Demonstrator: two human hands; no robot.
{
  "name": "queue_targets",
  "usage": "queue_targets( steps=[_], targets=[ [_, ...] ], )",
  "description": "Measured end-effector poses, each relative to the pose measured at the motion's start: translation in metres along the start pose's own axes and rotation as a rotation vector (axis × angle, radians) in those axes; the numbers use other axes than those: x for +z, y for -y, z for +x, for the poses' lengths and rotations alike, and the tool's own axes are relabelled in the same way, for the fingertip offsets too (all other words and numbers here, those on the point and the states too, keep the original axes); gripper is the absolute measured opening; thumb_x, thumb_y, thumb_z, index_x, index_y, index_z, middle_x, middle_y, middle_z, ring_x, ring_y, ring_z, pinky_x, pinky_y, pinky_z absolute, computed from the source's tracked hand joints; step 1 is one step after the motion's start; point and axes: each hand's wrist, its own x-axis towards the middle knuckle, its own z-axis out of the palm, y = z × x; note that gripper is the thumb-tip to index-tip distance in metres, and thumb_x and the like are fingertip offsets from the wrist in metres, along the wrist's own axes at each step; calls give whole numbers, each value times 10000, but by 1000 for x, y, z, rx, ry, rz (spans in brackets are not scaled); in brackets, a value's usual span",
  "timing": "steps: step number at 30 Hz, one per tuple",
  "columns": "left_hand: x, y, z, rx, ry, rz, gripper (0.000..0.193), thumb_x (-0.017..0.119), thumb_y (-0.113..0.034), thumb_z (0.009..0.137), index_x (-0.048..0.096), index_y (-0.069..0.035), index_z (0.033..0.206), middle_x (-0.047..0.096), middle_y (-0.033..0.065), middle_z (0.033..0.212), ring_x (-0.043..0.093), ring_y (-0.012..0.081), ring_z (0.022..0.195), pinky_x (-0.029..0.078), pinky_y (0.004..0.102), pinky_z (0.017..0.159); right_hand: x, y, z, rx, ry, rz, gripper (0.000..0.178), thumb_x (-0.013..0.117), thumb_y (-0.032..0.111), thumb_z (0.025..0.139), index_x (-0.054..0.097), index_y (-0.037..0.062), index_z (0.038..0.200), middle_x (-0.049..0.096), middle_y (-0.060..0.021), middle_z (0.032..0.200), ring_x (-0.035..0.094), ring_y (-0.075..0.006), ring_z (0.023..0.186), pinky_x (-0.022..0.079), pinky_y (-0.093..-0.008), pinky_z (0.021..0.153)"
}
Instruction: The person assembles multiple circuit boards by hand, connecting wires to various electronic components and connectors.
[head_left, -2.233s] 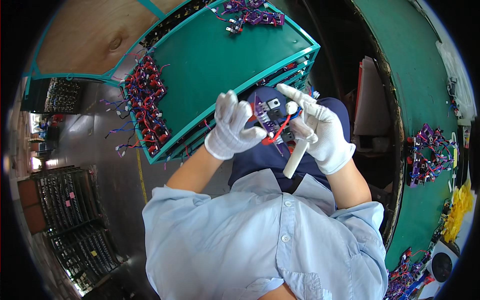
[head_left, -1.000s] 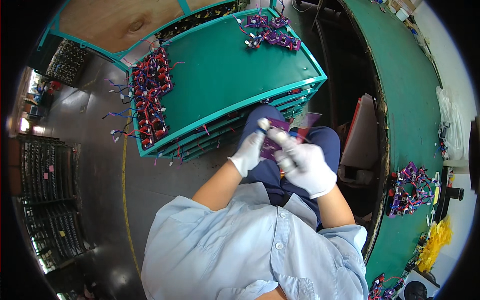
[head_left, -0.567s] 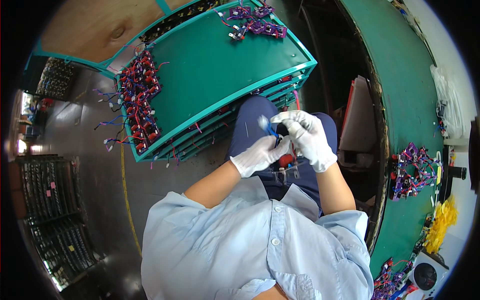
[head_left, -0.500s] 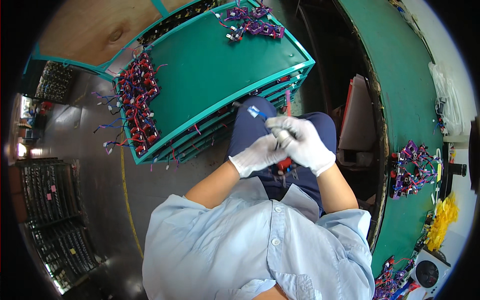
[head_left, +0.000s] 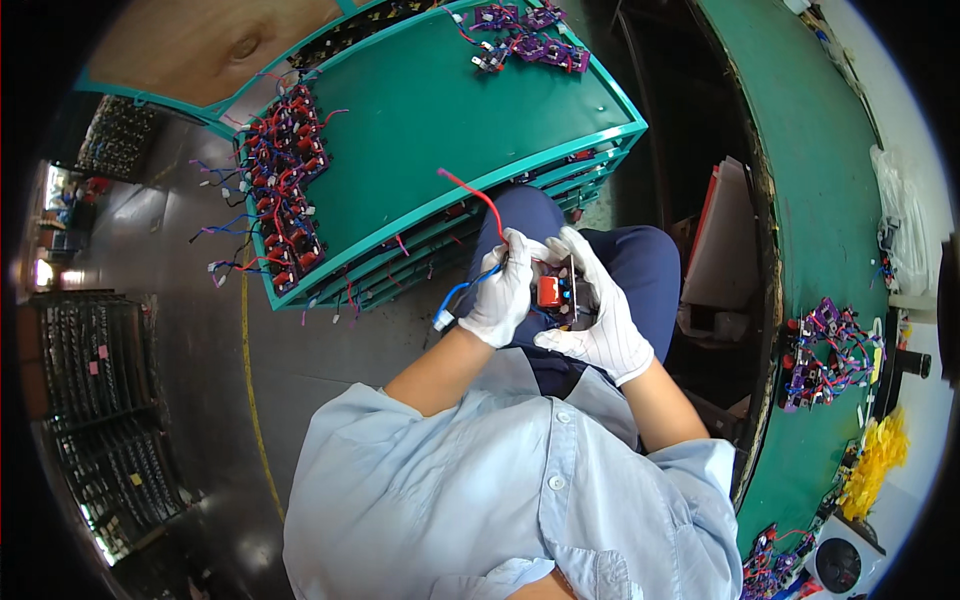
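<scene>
In white gloves, both my hands are above my lap, close together. My right hand (head_left: 612, 335) is curled around a small circuit board (head_left: 573, 292), gripping it by its edges and back. The board is on edge with its parts turned to the left, among them a red block-shaped component (head_left: 549, 291). My left hand (head_left: 503, 300) is closed around the board's wires. A red wire (head_left: 478, 188) sticks up past its fingertips, and a blue wire (head_left: 456, 294) with a white connector (head_left: 443, 320) hangs out on its left side. The wires' board ends are partly hidden.
Ahead stands a green-topped tiered cart (head_left: 420, 150). Wired boards (head_left: 285, 190) line its left edge, and purple boards (head_left: 540, 45) lie at its far right corner. A green bench (head_left: 790, 200) runs along the right with more wired boards (head_left: 832, 345) on it. Racks (head_left: 105, 380) stand far left.
My hands have moved apart from an overlapped grip. The board, mostly hidden below them before, is now raised on edge in my right hand, and the wires extend from my left hand.
</scene>
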Motion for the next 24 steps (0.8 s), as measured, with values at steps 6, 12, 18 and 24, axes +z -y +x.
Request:
queue_targets(
  steps=[6,12,18,24],
  targets=[
    [-1,-6,10,13,122,-216,384,328,-284,948,511,25,1083,618,119,961,593,202,880,438,311,841,4,-5,-6,38,-87,248,739,713,134,642,354,26,1278,515,-68,1028,509,-139,970,431,-249,803],
    [-2,-60,6,93,487,-125,214,486,-175,868,501,-16,726,581,76,605,537,165,495,465,313,699,-16,-42,-25,319,-212,774,511,583,204,733,449,-13,1176,565,-108,1051,539,-184,1009,421,-306,880],
    [19,-81,0,972,409,876,153,492,-32,791,546,-19,648,579,44,588,587,196,590,494,336,683,-15,-44,-17,317,-250,673,481,562,256,769,462,-20,1150,581,-128,1031,550,-202,991,417,-309,881],
    [2,-63,43,212,155,-103,445,399,-368,921,570,25,801,634,101,827,591,164,751,435,294,795,-26,-40,-20,187,-288,689,521,592,247,751,439,-6,1179,559,-126,1072,531,-206,1036,411,-309,892]
  ],
)
